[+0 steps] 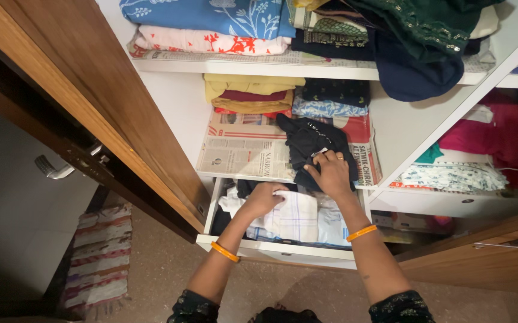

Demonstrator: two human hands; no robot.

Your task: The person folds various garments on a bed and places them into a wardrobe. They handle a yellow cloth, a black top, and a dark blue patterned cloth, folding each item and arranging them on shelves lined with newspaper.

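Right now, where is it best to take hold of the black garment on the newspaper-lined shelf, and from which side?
Probably at its front edge, from the front and above. The black garment lies crumpled on the newspaper, its near part hanging over the shelf lip above the open drawer. The right hand already rests there; the left hand is in the drawer.

This is a home, most likely a bedroom, seen at an open wardrobe (390, 119). White shelves (259, 70) lined with newspaper (241, 152) hold stacks of folded clothes (211, 27) in many colours and prints. A drawer (271, 251) stands pulled out below, full of folded white cloths (295, 218). The wooden door (91, 90) is swung wide on the left, a second one (480, 257) low on the right. A striped rag rug (100, 257) lies on the speckled floor (163, 269).
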